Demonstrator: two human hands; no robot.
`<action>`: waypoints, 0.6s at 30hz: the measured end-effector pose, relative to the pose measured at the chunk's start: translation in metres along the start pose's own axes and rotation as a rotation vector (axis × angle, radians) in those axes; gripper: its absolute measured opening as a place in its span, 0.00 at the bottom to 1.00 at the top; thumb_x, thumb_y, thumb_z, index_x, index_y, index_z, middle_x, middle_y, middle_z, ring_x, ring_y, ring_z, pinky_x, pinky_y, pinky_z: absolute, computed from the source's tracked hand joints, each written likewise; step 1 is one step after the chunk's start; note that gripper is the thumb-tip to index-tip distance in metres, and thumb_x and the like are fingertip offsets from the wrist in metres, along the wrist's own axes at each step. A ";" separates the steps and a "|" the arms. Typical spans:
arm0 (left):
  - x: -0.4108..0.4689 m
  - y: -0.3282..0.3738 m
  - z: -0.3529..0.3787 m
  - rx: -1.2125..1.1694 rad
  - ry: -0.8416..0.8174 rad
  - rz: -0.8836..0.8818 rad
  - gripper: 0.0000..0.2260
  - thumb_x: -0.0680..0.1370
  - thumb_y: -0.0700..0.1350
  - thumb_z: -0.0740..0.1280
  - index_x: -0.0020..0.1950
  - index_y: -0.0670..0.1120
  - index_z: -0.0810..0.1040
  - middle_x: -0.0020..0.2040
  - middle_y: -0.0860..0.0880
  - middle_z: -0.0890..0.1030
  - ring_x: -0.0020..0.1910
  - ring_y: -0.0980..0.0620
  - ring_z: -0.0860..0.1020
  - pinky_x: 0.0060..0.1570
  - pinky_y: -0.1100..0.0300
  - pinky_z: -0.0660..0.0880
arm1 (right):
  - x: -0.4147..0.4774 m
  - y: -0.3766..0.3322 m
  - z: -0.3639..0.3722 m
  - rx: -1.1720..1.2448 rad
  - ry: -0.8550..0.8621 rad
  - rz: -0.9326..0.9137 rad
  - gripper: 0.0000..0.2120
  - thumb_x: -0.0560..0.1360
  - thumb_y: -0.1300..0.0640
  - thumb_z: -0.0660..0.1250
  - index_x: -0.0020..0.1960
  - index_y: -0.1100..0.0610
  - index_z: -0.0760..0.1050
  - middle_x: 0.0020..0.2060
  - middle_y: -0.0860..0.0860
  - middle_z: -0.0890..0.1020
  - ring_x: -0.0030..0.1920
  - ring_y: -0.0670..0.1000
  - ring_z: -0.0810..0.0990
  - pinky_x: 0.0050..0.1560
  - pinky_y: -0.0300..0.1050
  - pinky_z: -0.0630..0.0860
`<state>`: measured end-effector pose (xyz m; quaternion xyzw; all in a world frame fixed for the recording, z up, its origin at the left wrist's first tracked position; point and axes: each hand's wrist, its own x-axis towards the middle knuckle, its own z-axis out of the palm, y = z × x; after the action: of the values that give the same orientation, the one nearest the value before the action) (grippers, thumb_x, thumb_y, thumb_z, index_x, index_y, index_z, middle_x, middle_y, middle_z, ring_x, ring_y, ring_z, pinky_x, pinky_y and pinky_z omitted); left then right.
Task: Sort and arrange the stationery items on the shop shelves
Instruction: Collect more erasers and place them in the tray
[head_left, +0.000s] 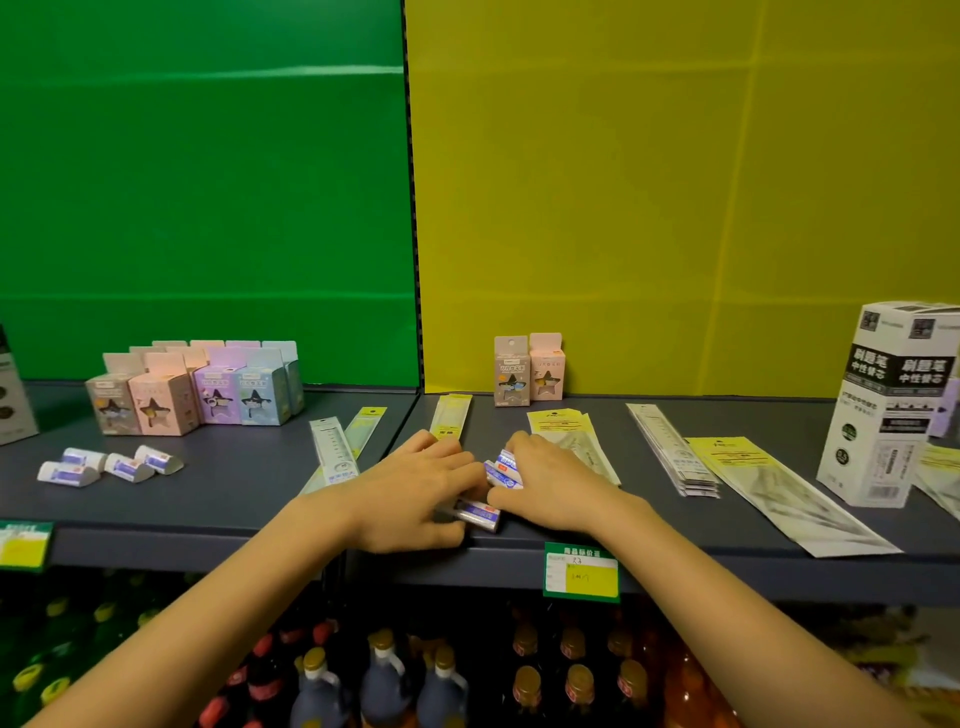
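Both hands meet at the front middle of the grey shelf. My left hand curls around small white-and-blue eraser packs near the shelf's front edge. My right hand grips more of the same eraser packs between thumb and fingers. Several loose eraser packs lie at the shelf's left. A cluster of pastel star-window boxes stands behind them, and two more star-window boxes stand at the yellow back wall.
Long ruler packets lie left of my hands, with others and yellow-headed clear packets to the right. A tall white refill box stands at far right. A price tag hangs on the shelf edge. Bottles fill the shelf below.
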<state>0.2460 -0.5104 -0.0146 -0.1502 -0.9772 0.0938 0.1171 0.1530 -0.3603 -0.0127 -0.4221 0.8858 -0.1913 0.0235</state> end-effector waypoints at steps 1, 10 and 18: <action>-0.002 0.001 0.000 -0.003 0.007 -0.003 0.16 0.72 0.54 0.55 0.56 0.49 0.69 0.54 0.51 0.74 0.50 0.56 0.64 0.51 0.66 0.52 | -0.001 0.000 0.000 0.032 0.016 0.001 0.21 0.73 0.48 0.64 0.59 0.59 0.65 0.54 0.57 0.73 0.46 0.53 0.71 0.38 0.44 0.65; -0.041 -0.010 -0.026 -0.461 0.147 -0.273 0.09 0.78 0.51 0.61 0.53 0.47 0.70 0.46 0.51 0.73 0.41 0.60 0.68 0.42 0.67 0.66 | 0.007 -0.005 -0.015 0.293 0.088 -0.026 0.19 0.76 0.50 0.62 0.63 0.55 0.62 0.47 0.53 0.74 0.39 0.47 0.72 0.32 0.37 0.65; -0.136 -0.064 -0.053 -0.711 0.286 -0.734 0.01 0.79 0.40 0.60 0.49 0.45 0.69 0.39 0.49 0.72 0.35 0.55 0.70 0.38 0.66 0.69 | 0.039 -0.081 -0.005 0.856 -0.197 -0.157 0.05 0.77 0.57 0.63 0.52 0.55 0.68 0.35 0.51 0.74 0.33 0.45 0.76 0.32 0.33 0.75</action>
<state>0.3683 -0.6050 0.0226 0.1600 -0.9112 -0.3120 0.2163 0.1869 -0.4340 0.0260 -0.4567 0.6855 -0.5009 0.2658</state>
